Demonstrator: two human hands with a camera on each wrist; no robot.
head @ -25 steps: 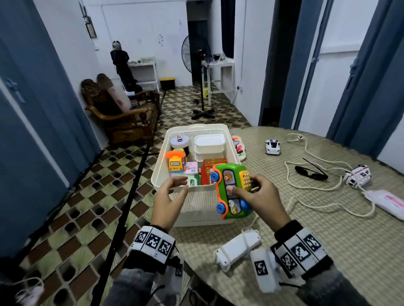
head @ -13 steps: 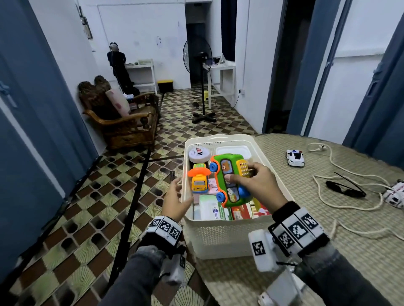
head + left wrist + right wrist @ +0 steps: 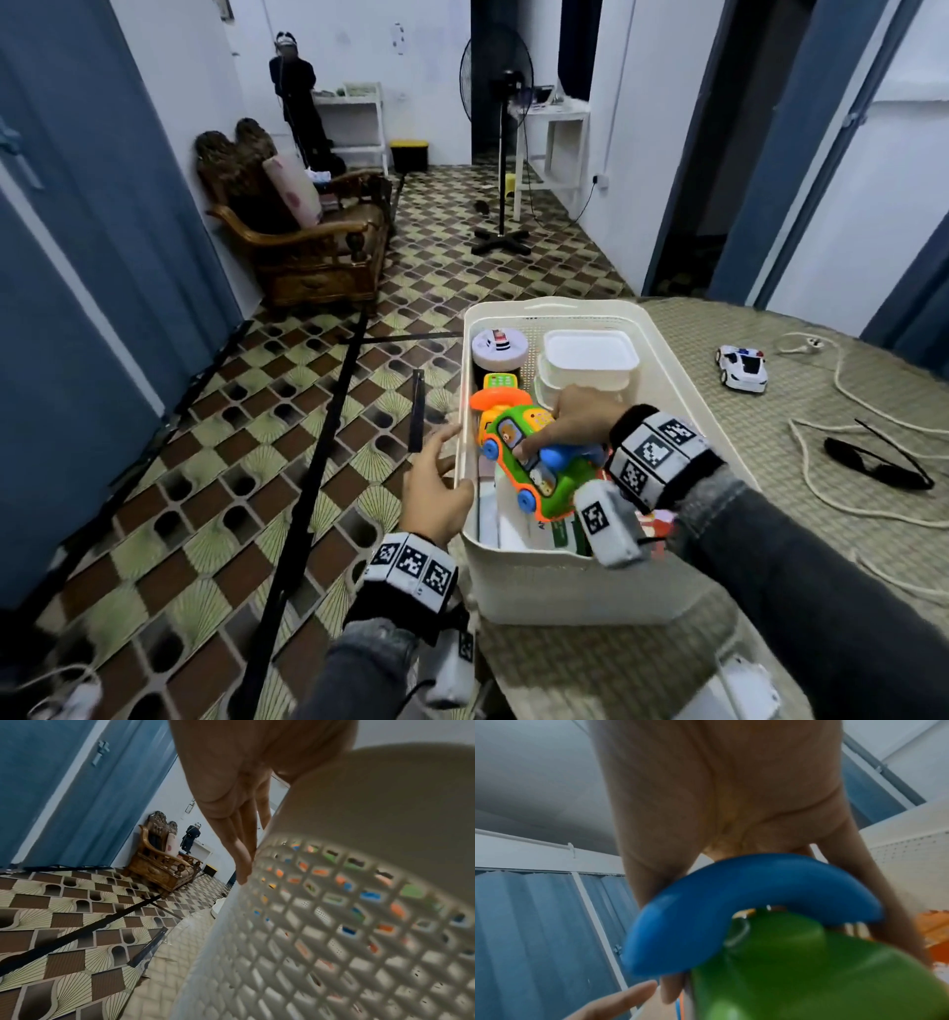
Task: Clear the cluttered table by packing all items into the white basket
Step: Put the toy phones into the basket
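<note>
My right hand [image 3: 575, 419] with the green toy car [image 3: 539, 462] fills the white basket [image 3: 683, 390]'s middle. Stacked white tubs [image 3: 590, 360] block its far right corner, an orange toy [image 3: 493, 401] crowds its left wall. Open table [image 3: 770, 462] lies along the basket's right side.

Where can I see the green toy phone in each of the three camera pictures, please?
Head: the green toy phone lies tilted at centre, inside the white basket, held by the right hand.
Left wrist: only green, orange and blue bits show through the basket's mesh; which are the phone, I cannot tell.
Right wrist: it fills the lower right, blue handle on top.
Shared landmark: the basket wall.
</note>
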